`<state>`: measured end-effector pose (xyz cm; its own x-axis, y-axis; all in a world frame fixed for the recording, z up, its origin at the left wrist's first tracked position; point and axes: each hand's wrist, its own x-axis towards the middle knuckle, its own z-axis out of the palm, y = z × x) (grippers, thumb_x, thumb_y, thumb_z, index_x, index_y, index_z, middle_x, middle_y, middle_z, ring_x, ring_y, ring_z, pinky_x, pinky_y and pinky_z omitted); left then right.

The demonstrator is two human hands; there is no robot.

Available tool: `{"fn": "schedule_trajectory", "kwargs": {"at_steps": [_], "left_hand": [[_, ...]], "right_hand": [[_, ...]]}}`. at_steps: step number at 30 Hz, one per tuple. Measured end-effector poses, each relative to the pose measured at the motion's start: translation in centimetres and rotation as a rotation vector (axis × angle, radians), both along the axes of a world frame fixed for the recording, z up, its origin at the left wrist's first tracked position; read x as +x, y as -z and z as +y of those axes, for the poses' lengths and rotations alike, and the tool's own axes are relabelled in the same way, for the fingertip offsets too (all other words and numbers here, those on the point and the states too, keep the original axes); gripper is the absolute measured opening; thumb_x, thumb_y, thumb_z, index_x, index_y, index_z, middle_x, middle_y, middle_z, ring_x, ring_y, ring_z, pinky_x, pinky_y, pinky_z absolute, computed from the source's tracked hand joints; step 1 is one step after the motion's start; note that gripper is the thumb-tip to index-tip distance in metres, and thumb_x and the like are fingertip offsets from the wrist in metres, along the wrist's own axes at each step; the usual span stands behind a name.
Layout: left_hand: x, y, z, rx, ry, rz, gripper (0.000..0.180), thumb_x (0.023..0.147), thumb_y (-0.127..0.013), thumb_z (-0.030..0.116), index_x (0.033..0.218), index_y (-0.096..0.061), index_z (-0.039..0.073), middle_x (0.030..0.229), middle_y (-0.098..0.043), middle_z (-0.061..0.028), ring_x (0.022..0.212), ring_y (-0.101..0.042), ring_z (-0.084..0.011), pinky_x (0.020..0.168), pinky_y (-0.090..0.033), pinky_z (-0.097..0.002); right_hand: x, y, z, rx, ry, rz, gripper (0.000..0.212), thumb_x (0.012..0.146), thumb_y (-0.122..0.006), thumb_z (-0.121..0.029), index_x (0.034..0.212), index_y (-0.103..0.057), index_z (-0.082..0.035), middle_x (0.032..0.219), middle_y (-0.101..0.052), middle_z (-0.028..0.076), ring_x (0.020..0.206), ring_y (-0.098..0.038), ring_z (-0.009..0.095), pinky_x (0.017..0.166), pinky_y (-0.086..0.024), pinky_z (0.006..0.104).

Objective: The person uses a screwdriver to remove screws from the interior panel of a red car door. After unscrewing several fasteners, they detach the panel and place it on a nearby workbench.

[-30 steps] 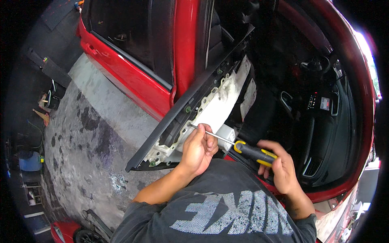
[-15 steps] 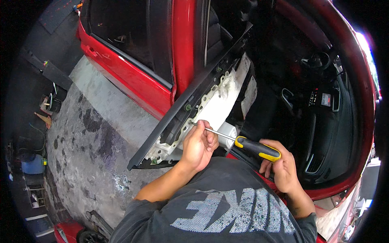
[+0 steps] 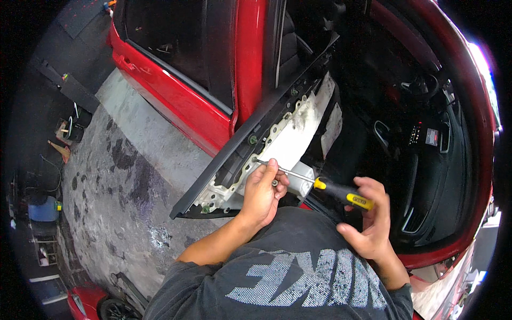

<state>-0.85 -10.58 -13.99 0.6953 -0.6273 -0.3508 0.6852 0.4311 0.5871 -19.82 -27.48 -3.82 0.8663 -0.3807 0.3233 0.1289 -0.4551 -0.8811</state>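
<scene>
A black-and-yellow screwdriver [image 3: 341,192], its tip set at the perforated edge of a white panel [image 3: 291,143], is pinched by the shaft in the left hand [image 3: 262,194] — while the handle end is flanked by the right hand [image 3: 375,221], thumb spread wide from the fingers, contact not discernible.

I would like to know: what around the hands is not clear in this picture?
Head view, all:
- Screwdriver: tip too small to judge seating.
- Shaft: partly behind the left hand.
- Round piece at that hand: too small to identify.
- Right hand: fingers blurred, grip on handle unclear.
</scene>
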Motion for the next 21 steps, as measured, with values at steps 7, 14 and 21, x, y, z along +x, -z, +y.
{"fn": "schedule_trajectory", "kwargs": {"at_steps": [7,14,21], "left_hand": [[0.3,0.8,0.5,-0.097,0.067,-0.051,0.027,0.115,-0.054,0.031,0.115,-0.059,0.004,0.094,-0.062,-0.0075,0.079,-0.053,-0.0131,0.066,-0.043,-0.027],[0.6,-1.1,0.9,-0.09,0.138,0.113,0.038,0.113,-0.056,0.041,0.112,-0.061,0.003,0.082,-0.058,-0.0043,0.072,-0.05,-0.0127,0.063,-0.041,-0.027],[0.5,-0.6,0.2,-0.096,0.123,0.067,0.038,0.114,-0.054,0.039,0.109,-0.063,0.002,0.08,-0.057,-0.0039,0.072,-0.051,-0.0139,0.063,-0.041,-0.0273]], "right_hand": [[-1.0,-1.2,-1.9,0.406,0.053,0.428,0.04,0.109,-0.06,-0.026,0.136,-0.056,0.002,0.106,-0.072,0.018,0.078,-0.071,0.017,0.07,-0.057,0.0326],[1.1,-1.4,-1.3,-0.687,-0.221,-0.05,0.027,0.076,-0.074,0.009,0.097,-0.068,-0.007,0.126,-0.061,0.023,0.107,-0.067,0.043,0.084,-0.057,0.0444],[0.7,-1.0,-0.2,-0.098,0.027,0.058,0.073,0.092,-0.075,-0.043,0.147,-0.049,-0.004,0.13,-0.064,0.025,0.096,-0.072,0.028,0.084,-0.058,0.0381]]}}
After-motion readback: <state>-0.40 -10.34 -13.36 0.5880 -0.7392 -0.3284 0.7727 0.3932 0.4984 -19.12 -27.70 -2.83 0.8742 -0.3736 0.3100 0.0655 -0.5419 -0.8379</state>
